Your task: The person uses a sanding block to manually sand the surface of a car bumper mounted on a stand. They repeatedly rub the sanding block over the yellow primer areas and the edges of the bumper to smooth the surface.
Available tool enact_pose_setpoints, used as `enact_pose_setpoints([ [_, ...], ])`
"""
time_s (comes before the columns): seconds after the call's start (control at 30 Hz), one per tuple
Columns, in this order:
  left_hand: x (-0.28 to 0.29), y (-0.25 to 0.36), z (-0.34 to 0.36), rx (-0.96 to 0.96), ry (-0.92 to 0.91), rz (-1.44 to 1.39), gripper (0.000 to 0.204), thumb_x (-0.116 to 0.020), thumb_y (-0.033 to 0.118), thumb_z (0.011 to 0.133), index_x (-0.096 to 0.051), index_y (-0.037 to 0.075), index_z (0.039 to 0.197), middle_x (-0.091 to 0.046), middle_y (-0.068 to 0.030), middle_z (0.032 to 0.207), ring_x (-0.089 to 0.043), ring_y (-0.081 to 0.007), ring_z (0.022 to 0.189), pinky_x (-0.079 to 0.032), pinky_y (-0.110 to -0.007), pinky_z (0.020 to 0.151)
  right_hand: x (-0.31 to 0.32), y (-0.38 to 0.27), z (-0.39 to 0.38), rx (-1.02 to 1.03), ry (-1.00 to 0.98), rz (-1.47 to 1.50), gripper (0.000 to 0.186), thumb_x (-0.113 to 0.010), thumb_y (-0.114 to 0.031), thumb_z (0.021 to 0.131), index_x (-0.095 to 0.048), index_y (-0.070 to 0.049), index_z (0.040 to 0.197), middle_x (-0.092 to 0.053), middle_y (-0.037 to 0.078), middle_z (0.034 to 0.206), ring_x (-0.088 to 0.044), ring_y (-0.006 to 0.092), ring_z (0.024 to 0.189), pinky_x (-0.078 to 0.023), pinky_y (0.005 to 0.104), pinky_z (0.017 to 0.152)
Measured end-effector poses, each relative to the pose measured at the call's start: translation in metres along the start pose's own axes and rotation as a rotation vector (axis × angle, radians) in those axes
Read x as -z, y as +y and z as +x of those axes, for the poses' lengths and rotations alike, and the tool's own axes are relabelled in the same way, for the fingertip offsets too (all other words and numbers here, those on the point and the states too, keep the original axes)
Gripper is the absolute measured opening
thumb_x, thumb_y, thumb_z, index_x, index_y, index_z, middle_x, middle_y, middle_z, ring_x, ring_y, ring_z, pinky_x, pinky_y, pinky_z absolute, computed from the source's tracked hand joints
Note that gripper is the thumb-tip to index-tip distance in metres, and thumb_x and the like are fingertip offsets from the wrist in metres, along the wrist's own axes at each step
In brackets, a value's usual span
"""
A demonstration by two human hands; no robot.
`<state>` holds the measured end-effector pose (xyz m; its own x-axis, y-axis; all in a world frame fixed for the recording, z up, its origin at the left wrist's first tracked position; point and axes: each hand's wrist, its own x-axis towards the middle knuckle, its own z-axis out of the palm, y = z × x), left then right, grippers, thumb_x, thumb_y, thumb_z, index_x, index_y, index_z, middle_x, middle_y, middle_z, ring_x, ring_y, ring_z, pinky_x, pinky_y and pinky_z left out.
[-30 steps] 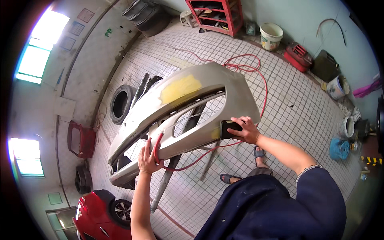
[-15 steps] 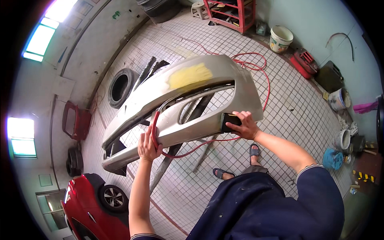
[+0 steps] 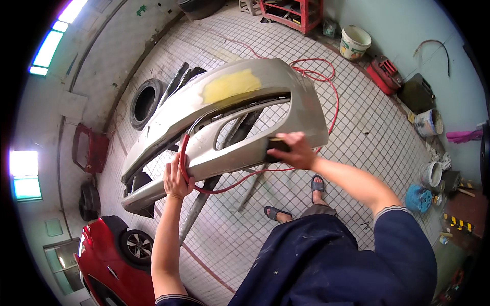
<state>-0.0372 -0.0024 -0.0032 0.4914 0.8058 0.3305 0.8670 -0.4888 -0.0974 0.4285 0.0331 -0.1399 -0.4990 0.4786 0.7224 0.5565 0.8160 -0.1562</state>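
Observation:
A grey car bumper (image 3: 306, 109) with a yellow patch (image 3: 232, 85) lies propped in front of me on a stand (image 3: 196, 211). My right hand (image 3: 293, 150), slightly blurred, is closed round a black sanding block (image 3: 276, 148) and presses it to the bumper's near edge. Farther left, my left hand (image 3: 177, 179) rests on that same edge. A red hose (image 3: 182, 155) runs between its thumb and fingers, its end lying against the bumper. How firmly the fingers hold the hose is partly hidden.
The hose loops over the tiled floor behind the bumper. Tyres (image 3: 146, 104) and a red car (image 3: 115, 260) stand at left. A red cart (image 3: 293, 18) is at the back. Along the right wall are a white bucket (image 3: 356, 42), a red case (image 3: 384, 75) and a blue container (image 3: 418, 198).
My right hand has slid the sanding block a little left along the bumper's edge. My left hand keeps its place. The whole view has shifted slightly.

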Motion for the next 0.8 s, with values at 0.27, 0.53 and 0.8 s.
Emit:
enact_pose_setpoints([
  [0.27, 0.005, 0.002, -0.008, 0.021, -0.035, -0.013, 0.078, -0.065, 0.043, 0.081, -0.057, 0.001, 0.146, -0.058, -0.0245, 0.144, -0.06, -0.0438, 0.101, -0.053, -0.053, 0.09, -0.006, -0.016, 0.016, -0.026, -0.06, 0.043, 0.065, -0.078, -0.043, 0.087, -0.058, -0.05, 0.149, -0.049, 0.012, 0.143, -0.054, 0.0287, 0.116, -0.041, 0.0422, 0.092],
  [0.53, 0.004, 0.0, -0.003, 0.03, -0.045, -0.012, 0.078, -0.064, 0.04, 0.078, -0.057, 0.001, 0.146, -0.059, -0.025, 0.143, -0.06, -0.0445, 0.102, -0.052, -0.053, 0.092, -0.025, -0.06, 0.064, -0.176, 0.07, 0.018, 0.059, -0.072, -0.039, 0.095, -0.057, -0.045, 0.152, -0.053, 0.012, 0.143, -0.053, 0.0281, 0.114, -0.041, 0.042, 0.093],
  [0.8, -0.007, -0.005, -0.014, -0.026, -0.033, 0.031, 0.078, -0.054, 0.048, 0.091, -0.052, -0.003, 0.15, -0.059, -0.0303, 0.139, -0.06, -0.0501, 0.112, -0.047, -0.058, 0.098, 0.0, 0.003, -0.046, -0.265, -0.037, -0.019, 0.064, -0.079, -0.04, 0.088, -0.059, -0.047, 0.148, -0.048, 0.014, 0.148, -0.051, 0.0308, 0.122, -0.041, 0.0436, 0.097],
])
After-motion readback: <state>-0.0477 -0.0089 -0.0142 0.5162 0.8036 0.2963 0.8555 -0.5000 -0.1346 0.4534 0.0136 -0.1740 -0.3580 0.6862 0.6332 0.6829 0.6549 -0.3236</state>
